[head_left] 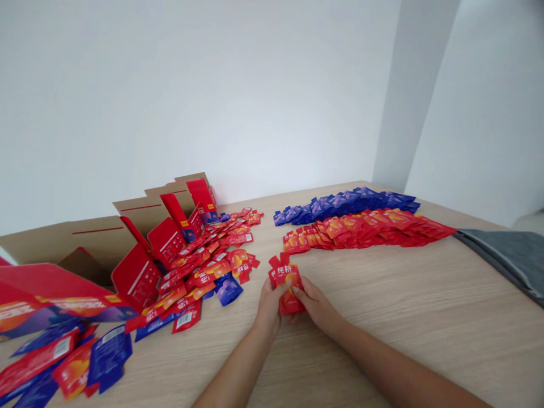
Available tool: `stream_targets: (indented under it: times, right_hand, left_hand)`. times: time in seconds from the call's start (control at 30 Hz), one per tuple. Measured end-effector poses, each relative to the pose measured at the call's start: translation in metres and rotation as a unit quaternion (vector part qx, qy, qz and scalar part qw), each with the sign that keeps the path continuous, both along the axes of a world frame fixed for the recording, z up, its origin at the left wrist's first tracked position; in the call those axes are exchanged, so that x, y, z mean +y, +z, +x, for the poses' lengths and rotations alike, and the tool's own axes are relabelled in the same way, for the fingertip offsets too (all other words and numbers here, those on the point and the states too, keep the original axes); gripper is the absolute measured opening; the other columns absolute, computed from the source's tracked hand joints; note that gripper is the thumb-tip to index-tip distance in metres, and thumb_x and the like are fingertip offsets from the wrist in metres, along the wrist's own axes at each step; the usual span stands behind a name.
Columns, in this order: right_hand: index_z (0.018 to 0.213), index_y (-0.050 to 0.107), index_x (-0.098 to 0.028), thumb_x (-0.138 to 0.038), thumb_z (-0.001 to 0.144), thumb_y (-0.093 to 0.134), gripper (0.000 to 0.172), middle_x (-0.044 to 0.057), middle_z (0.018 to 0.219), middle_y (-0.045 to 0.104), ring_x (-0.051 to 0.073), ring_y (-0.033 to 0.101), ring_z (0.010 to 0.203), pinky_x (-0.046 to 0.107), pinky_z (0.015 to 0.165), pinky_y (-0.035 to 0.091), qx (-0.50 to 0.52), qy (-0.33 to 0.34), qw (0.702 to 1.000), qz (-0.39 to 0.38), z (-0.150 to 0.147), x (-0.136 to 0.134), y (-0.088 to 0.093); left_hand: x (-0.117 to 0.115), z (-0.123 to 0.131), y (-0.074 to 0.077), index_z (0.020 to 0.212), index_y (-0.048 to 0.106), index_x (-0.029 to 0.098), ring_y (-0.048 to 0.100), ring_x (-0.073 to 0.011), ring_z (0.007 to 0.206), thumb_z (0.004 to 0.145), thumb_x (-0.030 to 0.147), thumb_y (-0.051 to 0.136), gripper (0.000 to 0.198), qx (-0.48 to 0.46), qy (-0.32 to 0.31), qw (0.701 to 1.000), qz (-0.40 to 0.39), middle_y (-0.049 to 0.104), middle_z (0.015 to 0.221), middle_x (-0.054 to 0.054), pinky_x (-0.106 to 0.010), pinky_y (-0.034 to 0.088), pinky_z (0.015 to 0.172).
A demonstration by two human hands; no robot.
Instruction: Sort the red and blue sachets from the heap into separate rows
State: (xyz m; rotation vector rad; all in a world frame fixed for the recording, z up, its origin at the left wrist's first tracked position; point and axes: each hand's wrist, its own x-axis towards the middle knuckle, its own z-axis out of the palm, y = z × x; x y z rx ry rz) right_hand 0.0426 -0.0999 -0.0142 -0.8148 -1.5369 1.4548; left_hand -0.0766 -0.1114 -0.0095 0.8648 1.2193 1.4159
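Between my two hands, a red pouch (290, 301) with white lettering and an orange print is held upright above the table, its spouted corner pointing up; another may lie behind it, but I cannot tell. My left hand (268, 303) grips its left edge, thumb across the front. On the right edge, my right hand (317, 306) closes with its thumb pressed on the front too. Beyond my hands runs an overlapping row of red pouches (361, 226), and behind that a matching row of blue pouches (348, 203).
Open red cardboard boxes (136, 277) with brown insides stand along the left. A loose heap of red and blue pouches (204, 266) spills in front of them, with more pouches (108, 354) at the near left. Grey cloth (505, 255) lies on the table's right side. A white wall (276, 102) rises behind.
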Motion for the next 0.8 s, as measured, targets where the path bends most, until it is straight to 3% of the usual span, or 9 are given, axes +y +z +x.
stream_targets:
  times: [0.07,0.13,0.37,0.6,0.67,0.8]
  right_hand:
    - [0.101,0.046,-0.021,-0.051,0.084,0.042,0.034,-0.004,0.054,0.059,0.016,0.056,0.04,0.027,0.039,0.046,-0.008,0.023,0.998,-0.051,-0.003,-0.003,0.0]
    - [0.097,0.044,-0.021,-0.055,0.081,0.046,0.037,-0.008,0.046,0.054,0.013,0.051,0.033,0.022,0.031,0.039,-0.027,0.018,0.997,-0.077,-0.005,-0.003,-0.001]
    - [0.091,0.043,-0.021,-0.056,0.078,0.048,0.038,-0.01,0.047,0.051,0.008,0.044,0.029,0.017,0.027,0.031,-0.064,0.011,0.996,-0.063,-0.004,0.001,-0.003]
    - [0.094,0.046,-0.02,-0.058,0.07,0.053,0.046,-0.005,0.06,0.061,0.01,0.054,0.035,0.019,0.031,0.038,-0.029,0.006,0.995,-0.096,-0.004,0.005,-0.008]
    - [0.096,0.048,-0.019,-0.056,0.07,0.054,0.045,-0.004,0.063,0.062,0.01,0.054,0.035,0.02,0.031,0.038,-0.025,-0.016,0.995,-0.093,0.0,0.008,-0.008]
    - [0.09,0.054,-0.018,-0.051,0.076,0.049,0.036,-0.007,0.044,0.051,0.011,0.047,0.032,0.02,0.032,0.035,-0.075,-0.134,0.988,-0.03,0.024,0.032,0.009]
  left_hand:
    - [-0.001,0.001,0.006,0.086,0.056,0.013,0.062,-0.0161,0.055,0.066,0.038,0.07,0.035,-0.097,-0.033,0.995,0.005,0.067,0.072,-0.006,-0.024,0.045,0.046]
    - [-0.001,0.0,0.01,0.081,0.057,0.013,0.062,-0.0155,0.053,0.06,0.034,0.076,0.036,-0.157,-0.014,0.987,0.024,0.067,0.066,-0.003,-0.024,0.046,0.049]
    - [0.001,-0.001,0.007,0.083,0.058,0.014,0.066,-0.0158,0.059,0.057,0.024,0.078,0.034,-0.209,0.039,0.977,0.031,0.069,0.07,-0.002,-0.024,0.051,0.056]
    - [0.007,-0.007,0.008,0.081,0.058,0.013,0.067,-0.0162,0.06,0.081,0.018,0.054,0.006,-0.292,0.087,0.952,-0.012,0.07,0.071,-0.005,-0.03,0.056,0.065]
    - [0.01,-0.01,0.008,0.081,0.058,0.013,0.068,-0.016,0.061,0.082,0.013,0.049,0.009,-0.291,0.124,0.949,0.001,0.071,0.073,-0.006,-0.03,0.056,0.067]
    - [0.013,-0.018,0.008,0.086,0.057,0.014,0.07,-0.0178,0.062,0.085,0.013,0.045,0.012,-0.257,0.193,0.947,-0.006,0.07,0.07,-0.005,-0.032,0.057,0.067]
